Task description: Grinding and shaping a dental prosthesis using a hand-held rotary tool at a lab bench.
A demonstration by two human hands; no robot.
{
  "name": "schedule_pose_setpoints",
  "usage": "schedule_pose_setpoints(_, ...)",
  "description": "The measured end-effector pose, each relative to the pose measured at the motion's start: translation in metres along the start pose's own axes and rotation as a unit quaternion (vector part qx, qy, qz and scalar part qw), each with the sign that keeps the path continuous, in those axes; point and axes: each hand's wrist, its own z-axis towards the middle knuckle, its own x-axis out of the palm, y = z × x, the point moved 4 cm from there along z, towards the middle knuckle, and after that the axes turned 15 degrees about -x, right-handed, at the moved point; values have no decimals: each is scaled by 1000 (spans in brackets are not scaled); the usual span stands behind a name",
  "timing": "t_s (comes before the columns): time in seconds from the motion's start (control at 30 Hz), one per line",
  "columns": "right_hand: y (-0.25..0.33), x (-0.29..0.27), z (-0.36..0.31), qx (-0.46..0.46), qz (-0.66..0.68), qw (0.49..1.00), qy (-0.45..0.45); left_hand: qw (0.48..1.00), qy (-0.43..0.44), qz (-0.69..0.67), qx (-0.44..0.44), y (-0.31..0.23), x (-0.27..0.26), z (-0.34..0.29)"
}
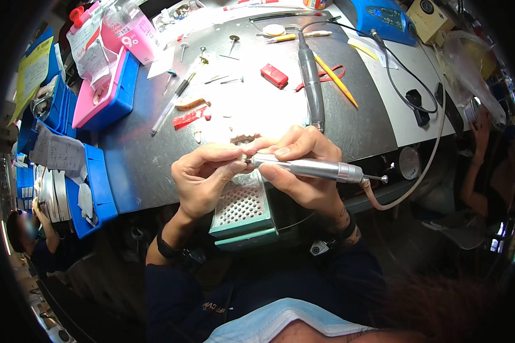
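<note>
My right hand (312,150) grips a silver rotary handpiece (323,169) like a pen, its tip pointing left and a pale hose running off its back end. My left hand (203,177) pinches a small whitish piece (243,158), perhaps a dental crown, between thumb and fingers. The handpiece's tip is right at that piece; whether they touch cannot be made out. Just beyond my fingertips, a tooth-shaped dental model (245,139) lies in bright glare. Below my hands sits a green box with a perforated top (243,206).
Behind my hands lie a dark handpiece (312,86), a red case (274,75), a yellow pencil (336,81) and several burs. A blue control unit (377,20) stands back right. Pink and blue bins (106,94) line the left. Other people are at both sides.
</note>
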Motion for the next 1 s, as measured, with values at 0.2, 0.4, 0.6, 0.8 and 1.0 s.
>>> schedule_pose_setpoints(0.2,1,-2,1,6,-10,999,45,1000,-7,5,-5,-1,1,0)
schedule_pose_setpoints(0.4,0,-1,0,-2,8,1000,3,1000,-4,-1,-3,-1,2,0)
schedule_pose_setpoints(0.6,2,-1,1,16,-6,1000,16,1000,-6,-2,-22,-2,2,-1)
schedule_pose_setpoints(0.8,4,0,0,3,55,998,-33,996,8,-56,-65,1,0,1)
schedule_pose_setpoints(1.0,1,-1,-1,-1,37,999,-4,1000,8,-14,-15,-1,1,0)
